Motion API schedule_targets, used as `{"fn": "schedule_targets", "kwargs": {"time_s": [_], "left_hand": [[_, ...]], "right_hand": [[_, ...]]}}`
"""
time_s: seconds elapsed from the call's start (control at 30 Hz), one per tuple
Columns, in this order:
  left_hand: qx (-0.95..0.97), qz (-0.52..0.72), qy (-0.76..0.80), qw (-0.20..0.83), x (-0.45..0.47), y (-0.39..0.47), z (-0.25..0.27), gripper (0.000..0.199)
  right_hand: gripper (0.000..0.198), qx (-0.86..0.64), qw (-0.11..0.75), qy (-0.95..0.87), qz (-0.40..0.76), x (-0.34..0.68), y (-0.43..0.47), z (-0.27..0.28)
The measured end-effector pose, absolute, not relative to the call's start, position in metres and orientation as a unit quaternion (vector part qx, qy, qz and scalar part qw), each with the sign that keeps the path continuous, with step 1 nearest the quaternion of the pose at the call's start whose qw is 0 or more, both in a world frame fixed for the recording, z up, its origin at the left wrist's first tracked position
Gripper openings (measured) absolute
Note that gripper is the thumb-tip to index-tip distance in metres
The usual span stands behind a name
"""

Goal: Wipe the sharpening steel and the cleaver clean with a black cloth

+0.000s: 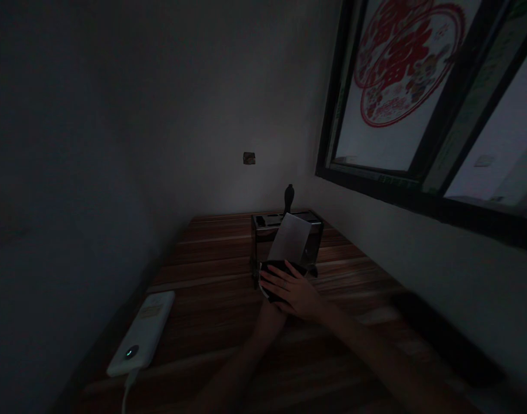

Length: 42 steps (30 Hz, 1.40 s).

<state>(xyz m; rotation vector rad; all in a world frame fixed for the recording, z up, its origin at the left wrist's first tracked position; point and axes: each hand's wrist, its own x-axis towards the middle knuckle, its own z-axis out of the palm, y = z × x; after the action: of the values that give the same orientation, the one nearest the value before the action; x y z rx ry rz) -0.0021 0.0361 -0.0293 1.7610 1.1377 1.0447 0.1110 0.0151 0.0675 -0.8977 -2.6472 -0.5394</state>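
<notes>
A dark object with a pale flat panel (290, 238) rising from its far side is between my hands, in front of the toaster; the dim light hides its exact kind. My right hand (295, 292) lies across its dark top with fingers stretched and spread. Below it, my left hand (272, 316) supports the same object from underneath, its fingers mostly hidden. The shiny metal toaster (263, 233) stands just beyond, partly covered by the panel. A dark, rounded handle-like thing (289, 198) sticks up behind the panel.
A white power bank (142, 333) with a lit display and a plugged cable (126, 397) lies left on the wooden table (211, 253). A long dark object (448, 339) lies along the right wall. A window (392, 138) with red decorations is above.
</notes>
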Motion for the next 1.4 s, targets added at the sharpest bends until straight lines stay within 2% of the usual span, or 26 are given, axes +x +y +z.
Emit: {"fn": "schedule_targets", "kwargs": {"time_s": [0.17,0.37,0.53,1.4], "left_hand": [[0.708,0.421,0.427,0.374,-0.005,0.032,-0.019,0.037],[0.707,0.401,0.438,0.385,-0.008,0.022,0.001,0.021],[0.706,0.412,0.427,0.388,-0.006,0.023,0.002,0.026],[0.713,0.367,0.462,0.379,-0.009,0.019,0.008,0.022]], "right_hand": [[0.053,-0.323,0.155,-0.912,-0.2,0.111,0.018,0.068],[0.053,-0.354,0.167,-0.892,-0.227,0.113,0.025,0.076],[0.054,-0.38,0.185,-0.87,-0.255,0.116,0.034,0.086],[0.051,-0.432,0.257,-0.819,-0.277,0.146,0.079,0.134]]}}
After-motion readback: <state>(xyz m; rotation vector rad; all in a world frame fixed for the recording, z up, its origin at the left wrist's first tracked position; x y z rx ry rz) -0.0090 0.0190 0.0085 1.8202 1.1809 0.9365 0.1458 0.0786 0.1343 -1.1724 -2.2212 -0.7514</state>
